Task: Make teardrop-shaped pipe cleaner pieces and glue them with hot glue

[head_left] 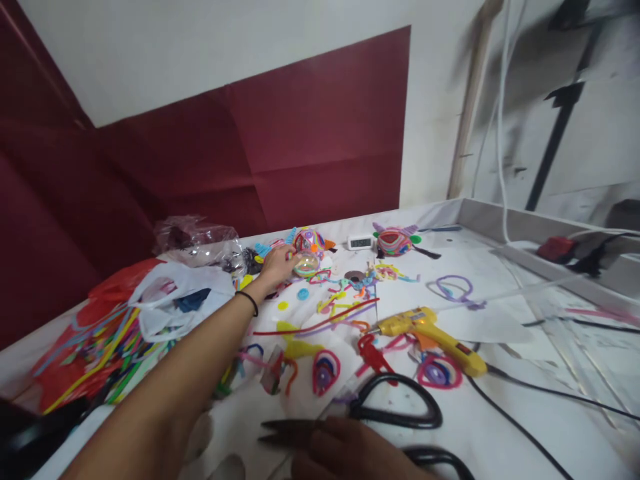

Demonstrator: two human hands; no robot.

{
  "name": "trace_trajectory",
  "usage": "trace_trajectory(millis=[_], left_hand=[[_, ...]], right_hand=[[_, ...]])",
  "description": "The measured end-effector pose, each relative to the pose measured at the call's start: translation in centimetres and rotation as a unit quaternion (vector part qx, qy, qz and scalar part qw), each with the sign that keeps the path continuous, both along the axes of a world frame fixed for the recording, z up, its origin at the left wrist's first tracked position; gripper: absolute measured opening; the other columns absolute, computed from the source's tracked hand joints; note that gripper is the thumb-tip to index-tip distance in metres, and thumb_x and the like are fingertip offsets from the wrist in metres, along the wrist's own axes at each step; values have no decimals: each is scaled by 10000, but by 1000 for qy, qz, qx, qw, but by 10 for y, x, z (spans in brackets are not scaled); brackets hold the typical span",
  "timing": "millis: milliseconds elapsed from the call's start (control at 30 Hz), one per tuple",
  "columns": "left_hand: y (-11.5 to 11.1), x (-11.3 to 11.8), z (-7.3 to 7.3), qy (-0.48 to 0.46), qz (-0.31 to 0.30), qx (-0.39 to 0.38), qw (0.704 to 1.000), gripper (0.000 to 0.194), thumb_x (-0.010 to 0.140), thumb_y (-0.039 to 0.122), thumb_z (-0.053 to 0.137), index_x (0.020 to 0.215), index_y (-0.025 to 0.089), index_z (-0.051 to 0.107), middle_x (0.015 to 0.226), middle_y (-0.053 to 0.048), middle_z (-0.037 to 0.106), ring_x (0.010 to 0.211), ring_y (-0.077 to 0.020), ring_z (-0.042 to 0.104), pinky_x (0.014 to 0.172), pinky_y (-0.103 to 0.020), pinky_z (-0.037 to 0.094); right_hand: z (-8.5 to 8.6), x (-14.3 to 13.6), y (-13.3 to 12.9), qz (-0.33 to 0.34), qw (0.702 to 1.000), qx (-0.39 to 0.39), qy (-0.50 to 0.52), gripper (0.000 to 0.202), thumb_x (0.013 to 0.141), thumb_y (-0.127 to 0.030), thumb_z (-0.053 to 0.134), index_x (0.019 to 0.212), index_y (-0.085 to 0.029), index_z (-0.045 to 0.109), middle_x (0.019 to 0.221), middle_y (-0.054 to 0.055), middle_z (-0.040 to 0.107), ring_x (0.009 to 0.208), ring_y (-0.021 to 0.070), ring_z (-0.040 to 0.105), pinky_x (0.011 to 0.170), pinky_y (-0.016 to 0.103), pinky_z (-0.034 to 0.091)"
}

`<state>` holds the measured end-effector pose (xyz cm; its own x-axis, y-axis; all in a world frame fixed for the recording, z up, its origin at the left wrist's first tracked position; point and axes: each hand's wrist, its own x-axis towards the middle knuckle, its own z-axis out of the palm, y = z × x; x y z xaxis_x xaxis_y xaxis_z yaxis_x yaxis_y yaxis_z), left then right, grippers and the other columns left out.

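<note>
Stretched toward the back of the table, my left hand (pixel 278 265) closes its fingers on the edge of a clear round ball (pixel 307 265) with coloured strips around it. Right behind that ball sits a colourful decorated ball (pixel 309 241). My right hand (pixel 350 450) is low at the bottom edge, partly cut off, with fingers curled over black scissors (pixel 395 402) near the blades. A yellow glue gun (pixel 430 337) lies to the right, and pink and purple coiled shapes (pixel 326 372) lie just beyond the scissors.
Bags of colourful pipe cleaners (pixel 110 347) fill the left side. At the back stand a small digital clock (pixel 361 242) and another decorated ball (pixel 395 240). Cables and clear glue sticks (pixel 575 360) lie at the right, beside a raised grey edge (pixel 530 250).
</note>
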<state>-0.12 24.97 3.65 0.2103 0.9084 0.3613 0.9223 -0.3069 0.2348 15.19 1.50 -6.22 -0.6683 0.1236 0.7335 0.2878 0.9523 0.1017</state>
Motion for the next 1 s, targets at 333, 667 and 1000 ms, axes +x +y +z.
trace_trajectory(millis=[333,667,1000], left_hand=[[-86,-50,14,55,-93,-131,985,313,900,348,558,1140,147,575,1129,-73,605,959,-209,611,812,-404,531],[-77,-60,-5,89,-62,-194,975,336,900,342,559,1183,161,554,1190,-87,579,1003,-219,597,836,-421,524],[-57,-55,-15,101,-21,-222,970,339,894,347,566,1175,157,563,1191,-80,580,1007,-228,596,834,-418,524]], right_hand=[[31,9,-23,16,998,37,-39,77,816,-171,629,768,-156,570,591,-42,489,477,129,394,464,291,298],[27,10,-24,25,996,36,-72,147,822,-176,624,720,-165,517,617,-34,514,495,127,437,498,285,311],[19,7,-16,24,998,23,-52,242,960,-179,444,724,-175,498,578,-52,473,470,116,349,477,274,284]])
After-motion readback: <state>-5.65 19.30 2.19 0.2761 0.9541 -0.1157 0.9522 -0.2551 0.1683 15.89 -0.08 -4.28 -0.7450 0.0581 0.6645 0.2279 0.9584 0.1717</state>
